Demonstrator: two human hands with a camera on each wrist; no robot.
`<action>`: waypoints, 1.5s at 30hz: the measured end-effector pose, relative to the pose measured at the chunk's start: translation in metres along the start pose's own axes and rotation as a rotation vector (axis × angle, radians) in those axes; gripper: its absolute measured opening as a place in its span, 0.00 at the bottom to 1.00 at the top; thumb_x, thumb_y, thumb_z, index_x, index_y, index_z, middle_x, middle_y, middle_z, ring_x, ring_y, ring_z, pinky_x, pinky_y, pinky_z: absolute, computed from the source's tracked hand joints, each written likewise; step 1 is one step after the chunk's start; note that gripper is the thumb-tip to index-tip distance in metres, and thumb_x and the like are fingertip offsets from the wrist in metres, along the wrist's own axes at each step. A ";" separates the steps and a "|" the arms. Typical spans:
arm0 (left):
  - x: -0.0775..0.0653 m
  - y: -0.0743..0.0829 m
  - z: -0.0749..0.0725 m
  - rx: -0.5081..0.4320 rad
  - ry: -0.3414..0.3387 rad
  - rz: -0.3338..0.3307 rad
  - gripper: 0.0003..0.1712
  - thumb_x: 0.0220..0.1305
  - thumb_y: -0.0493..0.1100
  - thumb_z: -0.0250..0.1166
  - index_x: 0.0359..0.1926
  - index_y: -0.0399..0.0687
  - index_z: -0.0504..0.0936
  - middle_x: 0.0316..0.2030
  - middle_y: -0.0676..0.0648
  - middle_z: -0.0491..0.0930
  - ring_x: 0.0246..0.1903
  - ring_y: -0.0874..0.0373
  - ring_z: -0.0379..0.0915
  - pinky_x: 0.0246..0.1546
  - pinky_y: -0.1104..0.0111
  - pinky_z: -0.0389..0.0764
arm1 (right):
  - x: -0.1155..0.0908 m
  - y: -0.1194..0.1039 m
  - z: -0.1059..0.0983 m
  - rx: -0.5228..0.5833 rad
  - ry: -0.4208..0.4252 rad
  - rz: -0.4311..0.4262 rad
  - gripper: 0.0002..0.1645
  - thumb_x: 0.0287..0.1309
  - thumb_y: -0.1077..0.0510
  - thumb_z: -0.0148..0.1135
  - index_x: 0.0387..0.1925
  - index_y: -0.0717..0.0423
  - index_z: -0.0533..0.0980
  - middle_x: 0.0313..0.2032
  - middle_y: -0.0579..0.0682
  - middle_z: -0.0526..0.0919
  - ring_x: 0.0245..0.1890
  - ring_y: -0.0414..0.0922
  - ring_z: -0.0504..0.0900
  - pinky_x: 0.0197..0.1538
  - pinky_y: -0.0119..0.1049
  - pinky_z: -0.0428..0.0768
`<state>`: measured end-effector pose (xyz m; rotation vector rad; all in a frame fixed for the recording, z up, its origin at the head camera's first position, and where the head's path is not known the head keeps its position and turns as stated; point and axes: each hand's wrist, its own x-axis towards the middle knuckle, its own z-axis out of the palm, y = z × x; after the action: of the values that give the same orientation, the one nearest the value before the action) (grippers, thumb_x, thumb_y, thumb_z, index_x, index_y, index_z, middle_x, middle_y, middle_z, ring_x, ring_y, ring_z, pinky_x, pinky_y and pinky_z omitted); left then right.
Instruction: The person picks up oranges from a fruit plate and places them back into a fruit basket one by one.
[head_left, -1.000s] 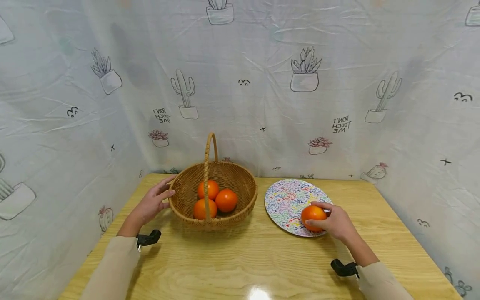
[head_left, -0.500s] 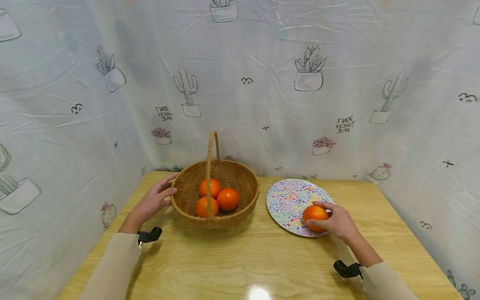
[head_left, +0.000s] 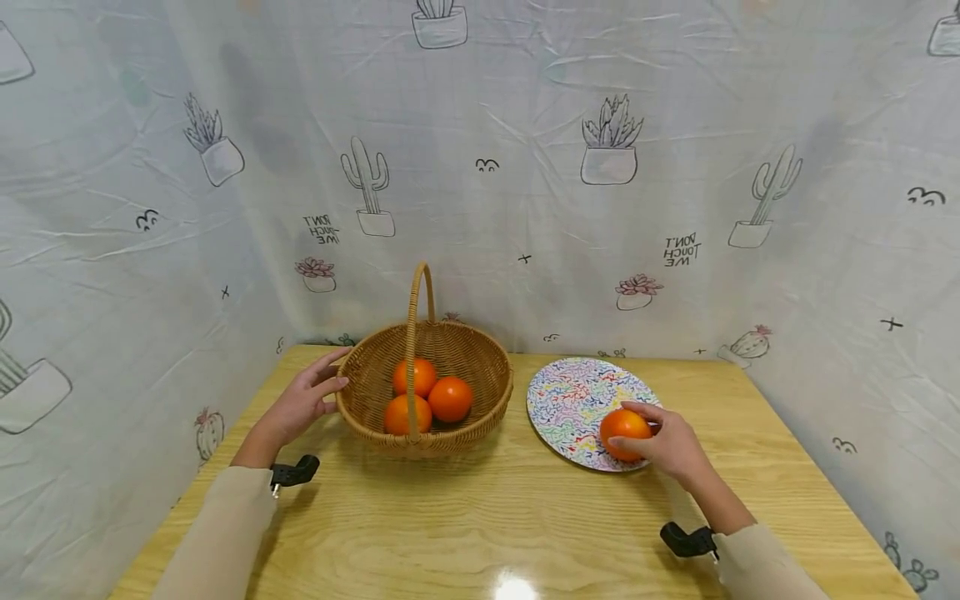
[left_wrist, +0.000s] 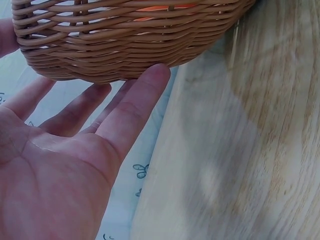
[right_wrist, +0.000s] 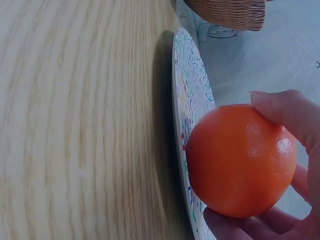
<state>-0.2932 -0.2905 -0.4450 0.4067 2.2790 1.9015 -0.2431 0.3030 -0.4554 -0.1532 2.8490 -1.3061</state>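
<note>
My right hand (head_left: 671,446) grips a round, smooth orange fruit (right_wrist: 240,160), thumb on one side and fingers on the other. The fruit is at the near right part of a round plate (head_left: 562,400) with a multicoloured squiggle pattern. At the left, a wicker basket (head_left: 480,354) with a tall arched handle holds three similar fruits (head_left: 451,399). My left hand (head_left: 300,404) touches the basket's left side with nearly straight fingers. In the left wrist view, its fingertips (left_wrist: 156,75) rest against the woven wall.
Everything stands on a light wooden table (head_left: 450,525). A pale cloth (head_left: 525,208) printed with potted cacti hangs behind and on both sides. The basket and plate stand near the table's back edge, with a small gap between them. A black camera mount (head_left: 295,471) sits on each wrist.
The head view shifts slightly back and forth. Both hands, the basket and the fruit keep their places relative to one another.
</note>
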 end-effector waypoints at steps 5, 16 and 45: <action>0.001 0.000 0.000 -0.005 -0.003 0.002 0.40 0.80 0.48 0.54 0.83 0.52 0.45 0.77 0.30 0.50 0.70 0.40 0.63 0.53 0.63 0.86 | 0.000 0.000 0.002 0.018 0.015 -0.005 0.43 0.54 0.46 0.79 0.68 0.56 0.75 0.62 0.67 0.79 0.55 0.58 0.82 0.51 0.43 0.85; 0.000 0.001 -0.001 0.003 -0.018 0.006 0.40 0.80 0.48 0.54 0.83 0.51 0.45 0.77 0.29 0.50 0.67 0.48 0.68 0.53 0.63 0.86 | 0.010 -0.017 0.013 0.095 0.044 -0.096 0.41 0.54 0.46 0.79 0.68 0.50 0.76 0.62 0.62 0.79 0.54 0.56 0.83 0.46 0.34 0.85; 0.001 0.002 -0.002 0.008 -0.019 -0.002 0.40 0.80 0.48 0.55 0.83 0.51 0.46 0.77 0.29 0.51 0.67 0.46 0.67 0.53 0.63 0.86 | 0.043 -0.073 0.022 0.329 0.040 -0.168 0.42 0.52 0.48 0.81 0.68 0.47 0.75 0.62 0.56 0.78 0.55 0.57 0.83 0.46 0.36 0.88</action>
<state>-0.2943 -0.2918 -0.4425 0.4212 2.2748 1.8805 -0.2784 0.2350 -0.4130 -0.3715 2.6496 -1.8049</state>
